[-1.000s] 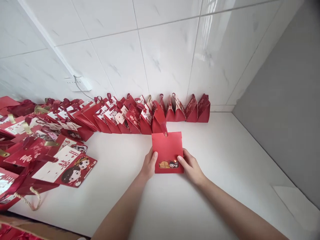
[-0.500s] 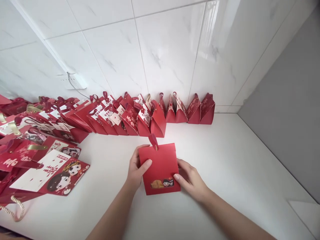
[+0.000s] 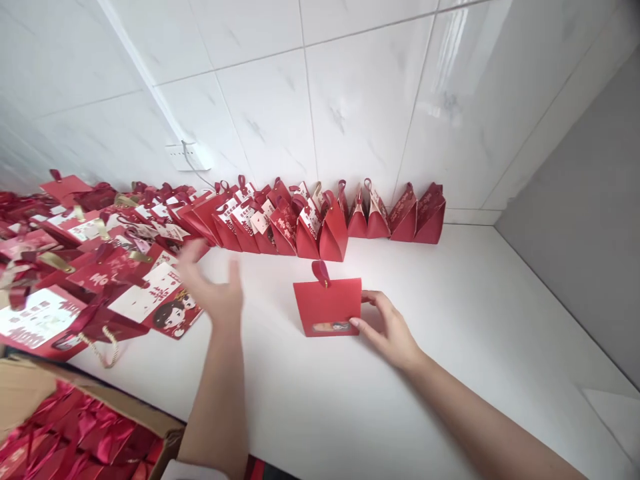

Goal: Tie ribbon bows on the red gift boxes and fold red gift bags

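A flat red gift bag [image 3: 327, 307] with a ribbon loop on top and a small cartoon picture at its lower edge lies on the white counter [image 3: 450, 320]. My right hand [image 3: 387, 327] pinches its right edge between thumb and fingers. My left hand [image 3: 213, 287] is off the bag, blurred, fingers spread and empty, out to the left above the counter near a flat bag printed with a cartoon couple [image 3: 160, 303].
A row of folded-up red bags [image 3: 345, 220] stands along the tiled wall. A heap of flat red bags [image 3: 75, 253] covers the counter's left side. A cardboard box of red bags [image 3: 60, 433] sits at lower left. A wall socket [image 3: 187, 157] holds a cable.
My left hand has let go of the red bag and swung left toward the heap. The bag now lies flatter, held by the right hand alone. The view has shifted left.
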Available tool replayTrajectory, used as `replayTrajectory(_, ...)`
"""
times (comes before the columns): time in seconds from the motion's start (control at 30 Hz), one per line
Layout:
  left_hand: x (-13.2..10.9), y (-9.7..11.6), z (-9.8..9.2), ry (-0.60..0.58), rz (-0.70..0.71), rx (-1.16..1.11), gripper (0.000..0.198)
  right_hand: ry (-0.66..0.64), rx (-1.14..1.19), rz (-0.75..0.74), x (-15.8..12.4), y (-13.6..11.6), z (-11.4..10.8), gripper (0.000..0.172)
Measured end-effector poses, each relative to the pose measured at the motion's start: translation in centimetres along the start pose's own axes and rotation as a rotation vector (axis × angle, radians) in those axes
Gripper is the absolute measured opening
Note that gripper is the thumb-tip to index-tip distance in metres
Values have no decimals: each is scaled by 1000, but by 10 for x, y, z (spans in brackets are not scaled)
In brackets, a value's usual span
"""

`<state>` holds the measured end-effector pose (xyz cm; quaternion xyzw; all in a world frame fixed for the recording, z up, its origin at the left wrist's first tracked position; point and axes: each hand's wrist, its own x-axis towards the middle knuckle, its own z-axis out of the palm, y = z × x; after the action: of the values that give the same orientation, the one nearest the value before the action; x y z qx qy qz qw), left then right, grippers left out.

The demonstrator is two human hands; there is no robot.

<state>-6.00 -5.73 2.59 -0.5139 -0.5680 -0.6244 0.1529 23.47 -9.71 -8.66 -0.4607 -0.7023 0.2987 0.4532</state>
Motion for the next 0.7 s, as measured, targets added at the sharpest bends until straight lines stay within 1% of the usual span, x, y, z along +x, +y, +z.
replayTrajectory(0.03, 13, -16, -14, 176, 7, 192, 66, 13, 7, 11, 0, 2, 1, 47)
replayTrajectory(0.07, 24, -33, -28, 296, -48, 328, 67, 11, 18, 21, 0, 4, 2, 54)
replayTrajectory(0.1, 32, -50, -41, 330, -145, 412, 61, 1, 31, 34, 0, 6, 3, 64)
replayTrajectory(0.17, 39, -81, -58, 329, -359, 485, 54, -36, 73, 65, 1, 8, 3, 84)
replayTrajectory(0.2, 40, -92, -61, 323, -477, 498, 54, -63, 99, 76, 2, 8, 3, 88)
replayTrajectory(0.23, 39, -101, -61, 286, -561, 519, 55, -96, 125, 75, 3, 7, 3, 87)
replayTrajectory(0.27, 37, -105, -58, 234, -613, 543, 55, -134, 144, 61, 4, 6, 3, 82)
replayTrajectory(0.3, 35, -106, -53, 160, -632, 571, 54, -164, 150, 41, 5, 4, 3, 74)
replayTrajectory(0.33, 34, -104, -48, 59, -630, 600, 53, -178, 140, 22, 5, 3, 4, 65)
replayTrajectory(0.37, 34, -101, -42, -59, -623, 623, 53, -164, 114, 15, 5, 3, 4, 57)
replayTrajectory(0.4, 34, -95, -38, -194, -618, 627, 54, -111, 72, 25, 6, 4, 5, 51)
replayTrajectory(0.43, 34, -89, -34, -335, -620, 610, 56, -19, 23, 53, 7, 8, 5, 48)
replayTrajectory(0.5, 33, -76, -30, -614, -626, 502, 60, 239, -71, 135, 11, 20, 2, 50)
replayTrajectory(0.57, 28, -61, -27, -877, -627, 305, 61, 477, -126, 211, 22, 37, -4, 57)
replayTrajectory(0.6, 23, -53, -24, -1000, -629, 196, 62, 549, -137, 237, 30, 46, -7, 60)
replayTrajectory(0.63, 16, -44, -20, -1107, -626, 99, 61, 587, -141, 262, 40, 54, -11, 62)
replayTrajectory(0.67, 8, -34, -14, -1197, -613, 17, 58, 595, -147, 277, 50, 60, -14, 64)
replayTrajectory(0.7, -1, -23, -7, -1254, -594, -51, 53, 584, -158, 283, 61, 65, -15, 66)
